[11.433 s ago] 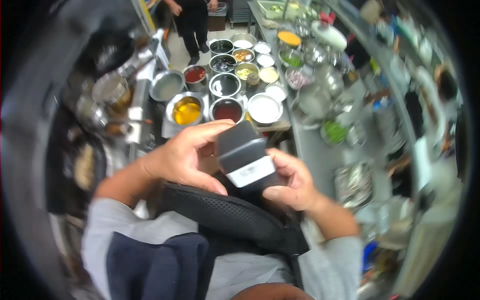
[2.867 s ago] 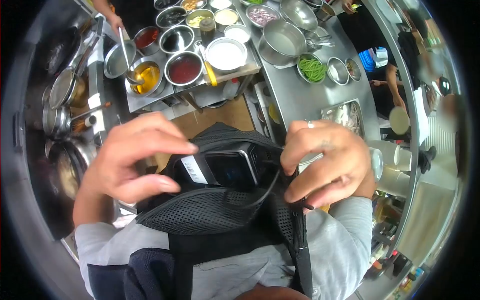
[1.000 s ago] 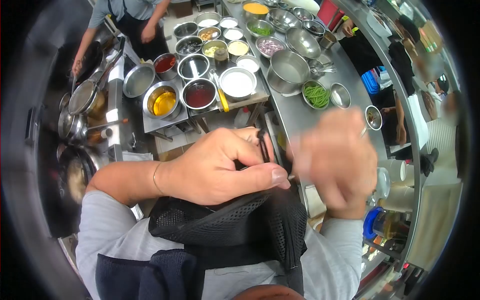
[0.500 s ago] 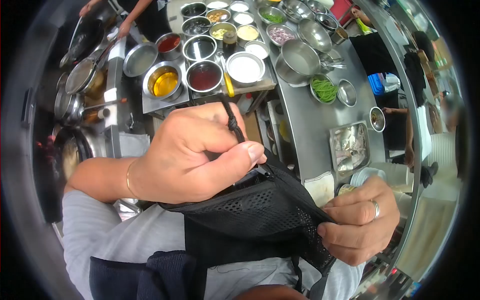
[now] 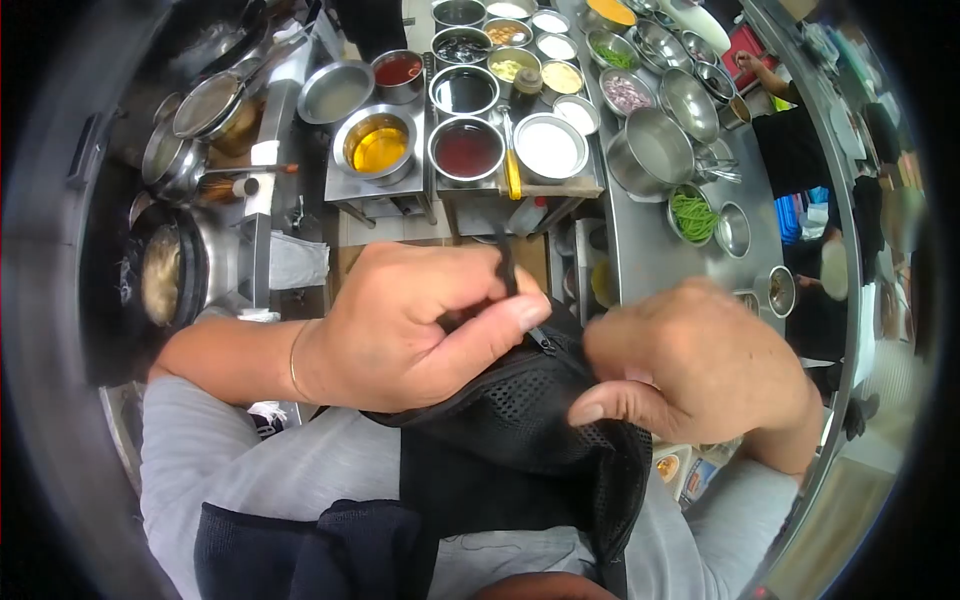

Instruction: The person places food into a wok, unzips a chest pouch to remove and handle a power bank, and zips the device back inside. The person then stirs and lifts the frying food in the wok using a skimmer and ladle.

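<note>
My left hand [image 5: 430, 325] is closed, thumb against curled fingers, on the cord zipper pull [image 5: 510, 270] of a black mesh pouch [image 5: 520, 410]. A small zipper slider [image 5: 545, 342] shows just below the fingertips. The pouch lies against my chest, over a grey shirt. At its right end my right hand [image 5: 690, 365] is blurred, its thumb over the mesh and its other fingers bent. Those fingertips are hidden, so whether they grip the fabric is unclear.
Steel pots of red sauce [image 5: 467, 150] and yellow oil [image 5: 378, 148] stand ahead. A bowl of green beans [image 5: 692, 215] sits on the right counter [image 5: 645, 255]. At left, a wok [image 5: 165, 275] holds pale liquid. Another person's arm [image 5: 765, 75] shows at far right.
My right hand has left the pouch's lower right corner and moved up and left, closer to my left hand. That corner now hangs down. The view has shifted, so the counters appear further right.
</note>
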The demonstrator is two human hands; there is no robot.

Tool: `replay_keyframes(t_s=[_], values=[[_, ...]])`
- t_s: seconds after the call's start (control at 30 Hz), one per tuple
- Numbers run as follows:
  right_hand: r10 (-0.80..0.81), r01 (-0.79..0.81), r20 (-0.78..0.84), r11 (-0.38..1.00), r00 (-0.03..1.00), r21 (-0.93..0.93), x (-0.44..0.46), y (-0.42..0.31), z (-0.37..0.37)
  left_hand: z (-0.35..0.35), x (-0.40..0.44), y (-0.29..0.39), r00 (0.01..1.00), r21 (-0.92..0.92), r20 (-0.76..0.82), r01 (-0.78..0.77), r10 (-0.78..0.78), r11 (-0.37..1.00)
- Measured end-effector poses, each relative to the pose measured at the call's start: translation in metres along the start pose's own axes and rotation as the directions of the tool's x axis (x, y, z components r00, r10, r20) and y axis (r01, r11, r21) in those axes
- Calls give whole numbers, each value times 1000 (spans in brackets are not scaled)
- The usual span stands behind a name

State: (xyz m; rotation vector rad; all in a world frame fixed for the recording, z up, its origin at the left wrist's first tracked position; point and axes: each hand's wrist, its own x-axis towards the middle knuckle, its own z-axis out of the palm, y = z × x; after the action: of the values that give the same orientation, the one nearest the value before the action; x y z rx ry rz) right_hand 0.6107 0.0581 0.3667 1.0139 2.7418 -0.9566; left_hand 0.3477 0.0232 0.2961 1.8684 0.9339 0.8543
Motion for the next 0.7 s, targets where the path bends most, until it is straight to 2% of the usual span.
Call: replay_keyframes(t_s=[0.03,0.07,0.1,0.13,0.2,0.23,0.27,0.3,0.33,0.37,0.4,0.47,0.53,0.6,0.63,0.67,0.7], values=[[-95,92,40,993,995,74,4,2,4,0,-2,2,1000,3,-2,2,-2,1000],[-192,179,77,972,978,152,7,3,6,2,-6,4,996,-105,-60,53,-60,993],[-239,238,-14,962,971,132,6,1,6,3,-9,4,986,-217,-113,98,-125,971],[-241,239,-4,961,971,138,5,-1,4,1,-11,3,984,-223,-116,107,-135,969],[-257,267,-122,961,959,77,0,-1,-3,-6,-18,-1,977,-173,-113,159,-180,972],[-263,272,-107,959,959,78,-3,-1,-7,-7,-23,-7,963,-299,-122,196,-242,934],[-256,262,-89,963,963,67,-6,-2,-10,-9,-27,-11,959,-307,-133,201,-252,930],[-250,254,-74,966,966,56,-8,-2,-11,-12,-32,-14,940,-309,-115,273,-321,911],[-260,263,-63,963,964,58,-9,1,-10,-17,-35,-17,917,-307,-100,340,-385,889],[-256,260,-60,964,965,54,-10,5,-8,-20,-39,-21,857,-381,-54,457,-513,804],[-252,255,-60,966,966,51,-9,8,-7,-24,-45,-28,852,-385,-64,460,-520,800],[-266,268,-54,962,963,44,-3,11,-7,-31,-59,-45,739,-407,18,620,-673,670],[-282,284,-53,958,958,43,5,12,-8,-43,-76,-62,718,-367,30,655,-695,661],[-279,278,46,960,959,28,18,10,-13,-53,-91,-72,701,-173,121,713,-703,680],[-303,302,42,953,952,25,24,11,-14,-60,-90,-73,658,-31,189,746,-729,665],[-284,282,116,959,952,33,30,14,-14,-63,-88,-76,656,-25,158,750,-738,661],[-268,267,192,963,944,31,39,15,-14,-63,-83,-82,763,-39,204,632,-613,774]])
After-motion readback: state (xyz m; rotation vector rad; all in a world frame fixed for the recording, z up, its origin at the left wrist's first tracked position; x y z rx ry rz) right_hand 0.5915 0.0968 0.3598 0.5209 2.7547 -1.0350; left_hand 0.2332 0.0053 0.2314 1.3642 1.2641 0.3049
